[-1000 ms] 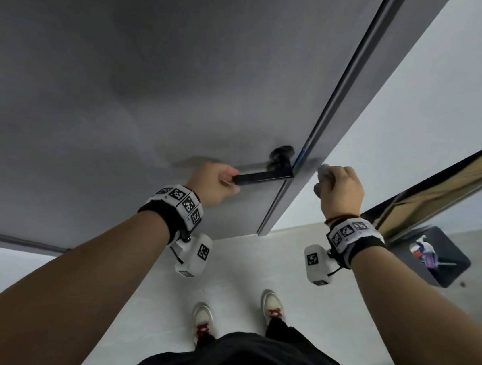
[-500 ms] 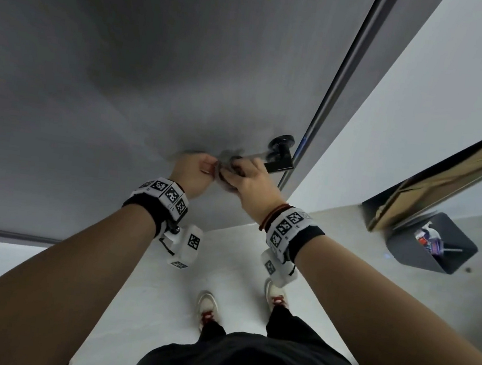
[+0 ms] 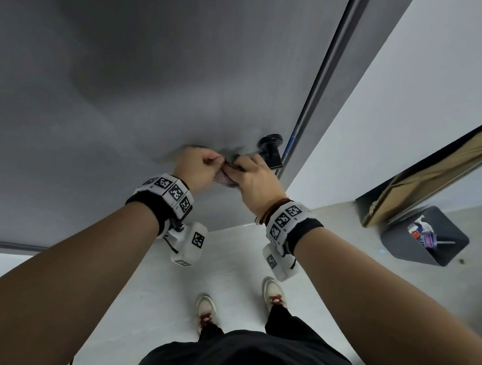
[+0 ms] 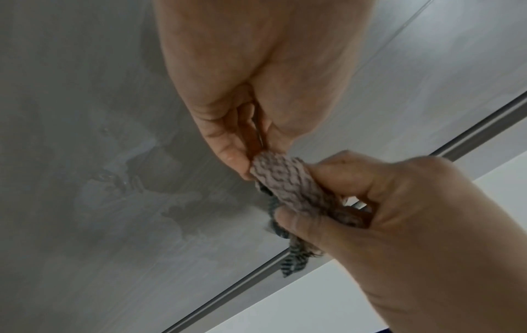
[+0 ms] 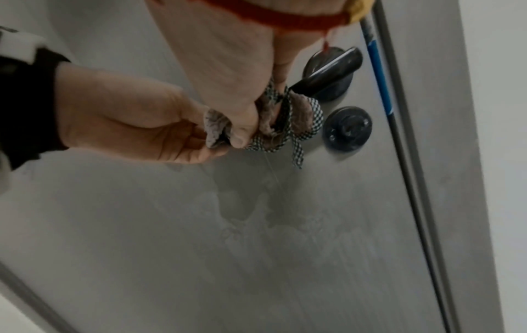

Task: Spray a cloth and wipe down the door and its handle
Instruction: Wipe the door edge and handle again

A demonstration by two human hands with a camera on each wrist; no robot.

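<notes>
so both hands, left hand (image 3: 198, 167) and right hand (image 3: 256, 181), pinch the bunched cloth (image 5: 288, 119) right at the door (image 3: 125, 79) handle (image 5: 325, 72), looks like handle-wiping time, next it needs wrapping around the lever

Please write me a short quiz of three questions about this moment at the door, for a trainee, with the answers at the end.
1. True or false: both hands hold the cloth.
2. Where does the cloth sit? A) on the floor B) at the handle of the door C) in the bin
3. Fill in: the spray bottle stands in the ____.

Key: 1 true: left hand and right hand both pinch it. 2 B. 3 bin.
</notes>
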